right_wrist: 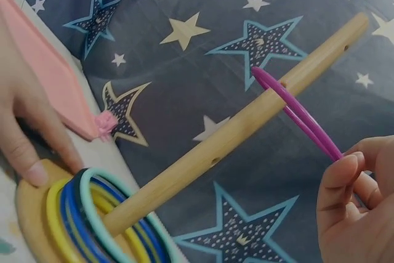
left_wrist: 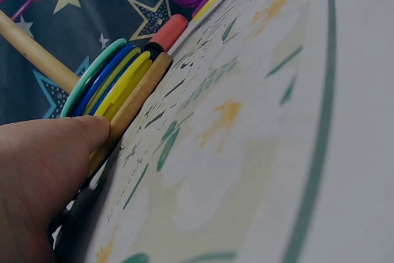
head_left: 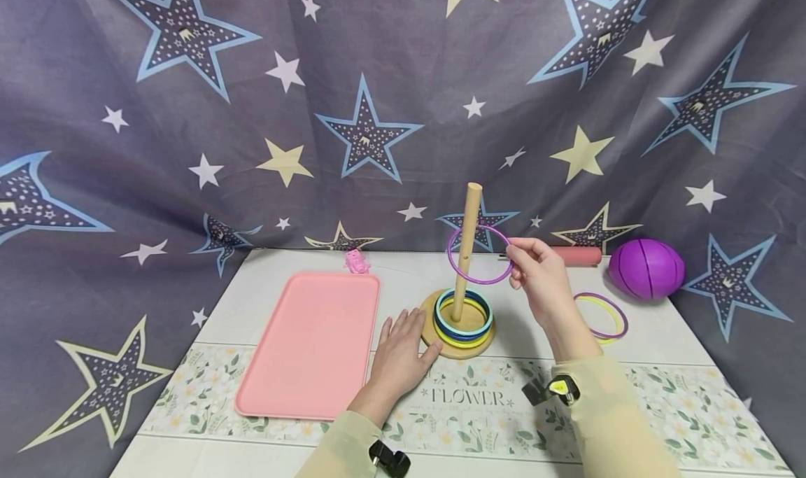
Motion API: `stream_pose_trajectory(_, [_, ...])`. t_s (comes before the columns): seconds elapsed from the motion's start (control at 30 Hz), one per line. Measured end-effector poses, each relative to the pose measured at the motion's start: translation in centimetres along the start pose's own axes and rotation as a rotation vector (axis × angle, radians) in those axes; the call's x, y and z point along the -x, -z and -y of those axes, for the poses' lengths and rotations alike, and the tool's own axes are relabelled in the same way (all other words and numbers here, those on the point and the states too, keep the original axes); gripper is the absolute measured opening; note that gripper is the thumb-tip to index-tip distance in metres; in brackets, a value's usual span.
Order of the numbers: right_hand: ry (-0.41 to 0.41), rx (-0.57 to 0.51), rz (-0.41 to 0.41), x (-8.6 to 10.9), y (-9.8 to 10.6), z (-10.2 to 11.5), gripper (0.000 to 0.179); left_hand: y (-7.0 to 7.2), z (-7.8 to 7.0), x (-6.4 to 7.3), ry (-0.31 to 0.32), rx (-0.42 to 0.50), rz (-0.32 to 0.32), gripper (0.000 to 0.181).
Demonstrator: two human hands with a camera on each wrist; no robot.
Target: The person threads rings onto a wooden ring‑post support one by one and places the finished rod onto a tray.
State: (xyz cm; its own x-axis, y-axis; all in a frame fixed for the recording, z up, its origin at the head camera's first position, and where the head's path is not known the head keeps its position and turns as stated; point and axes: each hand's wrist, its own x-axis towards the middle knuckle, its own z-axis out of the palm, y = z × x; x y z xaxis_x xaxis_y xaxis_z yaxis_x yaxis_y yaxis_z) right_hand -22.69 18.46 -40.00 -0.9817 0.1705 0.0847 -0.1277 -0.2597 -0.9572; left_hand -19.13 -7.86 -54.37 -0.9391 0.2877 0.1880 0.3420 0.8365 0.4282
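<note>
A wooden peg [head_left: 469, 233] stands upright on a round wooden base [head_left: 434, 332]. Stacked around its foot are several rings, with a light-blue ring [right_wrist: 90, 198] on top and dark blue and yellow rings below. My right hand [head_left: 543, 276] pinches a purple ring [head_left: 483, 283] by its right side, between thumb and fingers. This ring encircles the peg well above the stack, its near side crossing in front of the wood. My left hand [head_left: 401, 348] lies with extended fingers at the left of the base, thumb [left_wrist: 92, 130] touching the base's edge.
A pink tray [head_left: 308, 345] lies left of my left hand, with a small pink figure [head_left: 357, 262] behind it. To the right are a purple and a yellow ring [head_left: 607, 317], a purple ball [head_left: 646, 269] and a red cylindrical object [head_left: 579, 255]. A star-patterned curtain [head_left: 403, 44] hangs behind.
</note>
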Motion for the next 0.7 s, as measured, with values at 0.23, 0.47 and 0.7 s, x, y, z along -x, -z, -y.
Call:
stream_pose_trajectory(0.23, [-0.031, 0.043, 0.002, 0.3, 0.6, -2.2, 0.011, 0.0, 0.0, 0.0, -0.007, 0.004, -0.015, 0.076])
stream_pose_trajectory(0.47, [-0.089, 0.066, -0.001, 0.6, 1.1, -4.3, 0.02, -0.1, 0.1, 0.0, -0.012, 0.01, -0.024, 0.075])
stream_pose_trajectory(0.7, [-0.126, 0.114, 0.003, 1.2, 1.4, -6.4, 0.029, -0.1, 0.0, 0.0, -0.005, 0.006, -0.02, 0.076])
